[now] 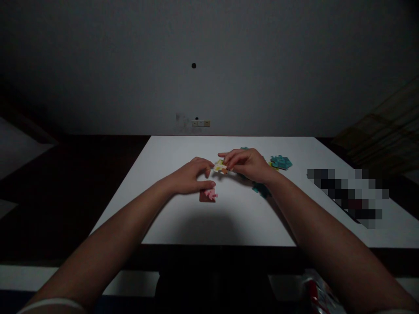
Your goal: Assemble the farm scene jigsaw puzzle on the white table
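Observation:
My right hand point(248, 164) pinches a yellow and white jigsaw puzzle piece point(220, 166) with its fingertips, a little above the white table. To the left of it, my left hand point(194, 176) is empty, its thumb and fingers apart. The fingertips of that hand come close to the yellow piece; whether they touch it I cannot tell. Its thumb lies over the upper edge of a pink and brown puzzle piece point(209, 195) on the table. Teal puzzle pieces point(261, 189) lie partly hidden behind and under my right hand and wrist.
Several joined teal pieces point(281, 162) lie farther right on the white table point(183, 224), with a bit of yellow beside them. A dark, pixelated object point(347, 196) sits at the right edge. Below the table's front edge, a clear wrapper with red point(314, 290) shows.

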Available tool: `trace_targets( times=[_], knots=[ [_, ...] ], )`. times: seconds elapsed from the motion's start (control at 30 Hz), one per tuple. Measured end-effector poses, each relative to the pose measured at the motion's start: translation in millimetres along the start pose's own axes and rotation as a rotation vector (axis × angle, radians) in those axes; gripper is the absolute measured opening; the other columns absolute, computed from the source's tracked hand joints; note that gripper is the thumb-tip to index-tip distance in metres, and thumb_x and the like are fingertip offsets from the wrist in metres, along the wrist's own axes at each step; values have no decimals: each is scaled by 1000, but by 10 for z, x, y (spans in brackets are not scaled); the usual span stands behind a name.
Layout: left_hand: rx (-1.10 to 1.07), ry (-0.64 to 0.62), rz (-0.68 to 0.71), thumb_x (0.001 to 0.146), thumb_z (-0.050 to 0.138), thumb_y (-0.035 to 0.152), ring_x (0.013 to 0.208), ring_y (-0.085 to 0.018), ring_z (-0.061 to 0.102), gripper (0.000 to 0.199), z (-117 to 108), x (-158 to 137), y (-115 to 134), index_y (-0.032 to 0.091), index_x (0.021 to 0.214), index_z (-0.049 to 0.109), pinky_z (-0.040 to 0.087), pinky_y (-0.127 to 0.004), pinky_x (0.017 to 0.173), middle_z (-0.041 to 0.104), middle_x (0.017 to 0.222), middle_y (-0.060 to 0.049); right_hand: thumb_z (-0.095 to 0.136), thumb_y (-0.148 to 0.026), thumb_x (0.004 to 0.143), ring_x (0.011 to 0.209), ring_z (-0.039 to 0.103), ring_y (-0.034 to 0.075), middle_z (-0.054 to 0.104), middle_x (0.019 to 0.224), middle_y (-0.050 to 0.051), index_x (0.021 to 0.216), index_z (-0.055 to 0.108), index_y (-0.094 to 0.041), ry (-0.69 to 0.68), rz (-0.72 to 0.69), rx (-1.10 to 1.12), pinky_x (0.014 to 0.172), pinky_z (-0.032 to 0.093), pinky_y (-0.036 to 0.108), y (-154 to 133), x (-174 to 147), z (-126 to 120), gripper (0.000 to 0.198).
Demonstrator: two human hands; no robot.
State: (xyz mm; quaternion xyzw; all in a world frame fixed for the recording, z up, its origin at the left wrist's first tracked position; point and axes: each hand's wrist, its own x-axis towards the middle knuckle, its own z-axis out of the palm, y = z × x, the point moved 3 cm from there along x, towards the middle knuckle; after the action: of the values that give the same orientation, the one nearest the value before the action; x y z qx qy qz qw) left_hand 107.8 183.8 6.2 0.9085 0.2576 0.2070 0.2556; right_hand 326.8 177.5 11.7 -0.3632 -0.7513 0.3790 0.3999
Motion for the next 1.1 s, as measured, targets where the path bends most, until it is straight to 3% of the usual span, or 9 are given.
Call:
trace_targets(
  times=[0.13,0.27,0.5,0.67,0.83,0.97,1.1],
  knots=[
    [-47,73,-38,83,62,45,106,-22,56,29,-1,21,-2,24,103,61,41,-39,97,63,111,-6,71,-26,77,123,51,24,68,107,0,65,70,-32,-22,-32,-82,108,40,48,-25,9,-4,14],
    [-104,92,-59,83,62,44,103,-22,59,33,2,25,28,24,109,62,43,-37,96,64,110,-6,69,-24,78,117,54,23,58,130,-2,64,70,-31,-52,-1,-167,103,44,44,-17,6,20,15],
    [-176,90,-100,87,56,42,91,-20,61,25,14,39,0,21,95,67,46,-35,87,67,94,-4,64,-24,80,93,64,18,69,102,-1,70,70,-30,-183,13,-119,89,50,37,28,-7,124,14],
    [-230,98,-192,89,51,43,85,-19,61,29,37,48,-55,19,91,67,47,-32,81,68,88,-3,63,-21,79,91,64,18,71,94,0,84,69,-29,-189,97,-100,88,49,36,18,-21,140,11],
    [-204,53,-187,88,52,43,83,-19,61,29,37,43,-30,19,90,69,47,-32,79,68,87,-4,70,-32,76,75,63,18,68,83,1,88,60,-27,-122,152,-49,69,51,32,46,-29,159,17],
    [-133,-59,-106,84,60,42,90,-21,60,22,7,31,-3,24,91,70,46,-36,87,68,92,-4,67,-29,77,68,62,17,67,76,1,109,60,-28,-213,244,-50,62,49,31,49,-61,109,33],
    [-57,-150,54,68,78,44,112,-24,53,35,-13,-3,13,28,97,69,38,-41,102,63,113,-4,62,-27,78,61,59,15,68,71,0,103,68,-25,-368,307,-166,54,44,28,33,-109,37,26]
  ],
)
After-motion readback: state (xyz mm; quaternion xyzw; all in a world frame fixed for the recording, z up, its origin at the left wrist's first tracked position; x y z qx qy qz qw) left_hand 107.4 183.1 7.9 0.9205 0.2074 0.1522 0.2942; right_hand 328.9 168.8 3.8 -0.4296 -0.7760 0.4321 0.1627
